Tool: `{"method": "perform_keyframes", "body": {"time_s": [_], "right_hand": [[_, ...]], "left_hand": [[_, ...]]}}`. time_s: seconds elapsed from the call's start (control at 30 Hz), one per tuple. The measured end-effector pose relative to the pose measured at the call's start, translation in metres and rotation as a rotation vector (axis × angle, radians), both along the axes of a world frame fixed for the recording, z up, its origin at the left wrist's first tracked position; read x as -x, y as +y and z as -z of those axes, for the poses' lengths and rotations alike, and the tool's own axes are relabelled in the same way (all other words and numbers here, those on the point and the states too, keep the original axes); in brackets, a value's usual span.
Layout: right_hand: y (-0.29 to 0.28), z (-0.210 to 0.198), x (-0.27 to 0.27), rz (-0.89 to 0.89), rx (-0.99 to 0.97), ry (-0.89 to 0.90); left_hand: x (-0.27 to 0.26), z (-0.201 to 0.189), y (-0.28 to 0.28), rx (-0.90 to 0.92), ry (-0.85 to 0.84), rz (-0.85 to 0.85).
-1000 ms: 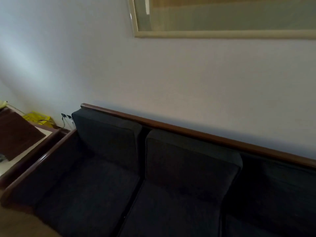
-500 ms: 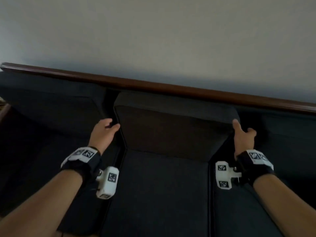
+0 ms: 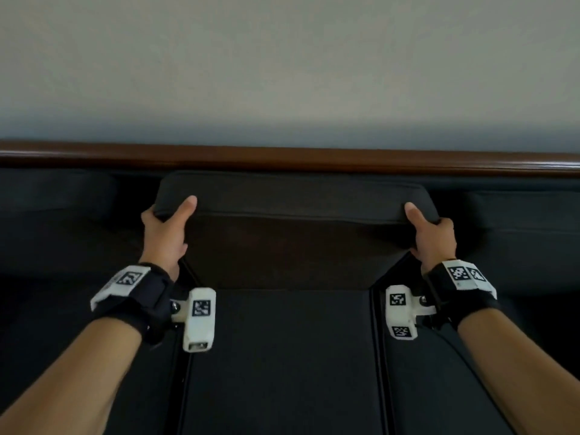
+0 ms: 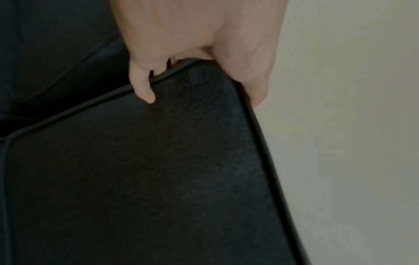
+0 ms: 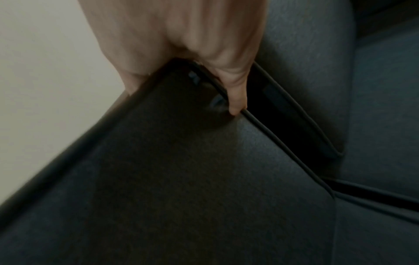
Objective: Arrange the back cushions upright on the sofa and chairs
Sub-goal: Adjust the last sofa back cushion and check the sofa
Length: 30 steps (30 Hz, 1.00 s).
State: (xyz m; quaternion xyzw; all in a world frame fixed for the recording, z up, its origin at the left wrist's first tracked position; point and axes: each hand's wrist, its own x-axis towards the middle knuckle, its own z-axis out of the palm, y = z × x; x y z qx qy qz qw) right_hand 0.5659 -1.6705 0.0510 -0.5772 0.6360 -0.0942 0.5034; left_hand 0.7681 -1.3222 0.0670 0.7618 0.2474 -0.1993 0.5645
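Only square markers label wristbands (image 3: 131, 279); hands grip the cushion (image 3: 292, 243).

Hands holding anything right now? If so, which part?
Yes: both grip the middle back cushion at its top corners, left hand on the left corner, right hand on the right, thumbs in front.

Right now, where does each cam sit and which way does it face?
Head: above, facing down at the middle back cushion, wooden rail, wall; both forearms show.
Left wrist: along the left hand gripping the cushion's corner.
Right wrist: along the right hand gripping the opposite corner.
Shared: all see that cushion.
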Motion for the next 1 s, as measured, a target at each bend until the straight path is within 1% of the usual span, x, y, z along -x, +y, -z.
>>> {"method": "perform_keyframes", "body": {"time_s": [0.13, 0.2, 0.3, 0.4, 0.5, 0.63, 0.7, 0.8, 0.87, 0.93, 1.0], "right_hand": [[0.007, 0.002, -0.003, 0.017, 0.046, 0.024], [0.010, -0.002, -0.007, 0.033, 0.054, 0.005], [0.011, -0.005, -0.011, 0.072, 0.007, -0.047], [-0.001, 0.012, -0.004, 0.140, -0.028, -0.110], [0.002, 0.012, -0.004, 0.140, -0.019, -0.121], [0.005, 0.008, -0.005, 0.169, 0.015, -0.154], [0.003, 0.006, -0.002, 0.208, 0.016, -0.166], [-0.001, 0.010, 0.003, 0.212, 0.028, -0.129], [0.003, 0.010, 0.000, 0.199, 0.037, -0.114], [0.017, -0.004, -0.007, 0.181, 0.040, -0.098], [0.024, -0.006, -0.009, 0.155, 0.072, -0.047]], "left_hand": [[-0.004, 0.009, 0.001, 0.033, -0.001, -0.015], [-0.006, 0.009, 0.004, 0.035, -0.004, -0.016], [0.001, 0.013, 0.004, 0.022, -0.026, -0.052], [0.004, 0.016, -0.005, 0.026, -0.056, -0.042], [-0.001, 0.020, -0.002, 0.037, -0.044, -0.009], [0.004, 0.022, -0.005, 0.007, -0.059, -0.042], [0.013, 0.021, -0.011, -0.027, -0.093, -0.023], [0.014, 0.020, -0.016, -0.057, -0.106, 0.038], [0.004, 0.021, -0.010, -0.050, -0.080, 0.049], [-0.001, 0.023, -0.002, -0.033, -0.052, 0.065], [-0.003, 0.024, 0.007, -0.020, -0.048, 0.069]]}}
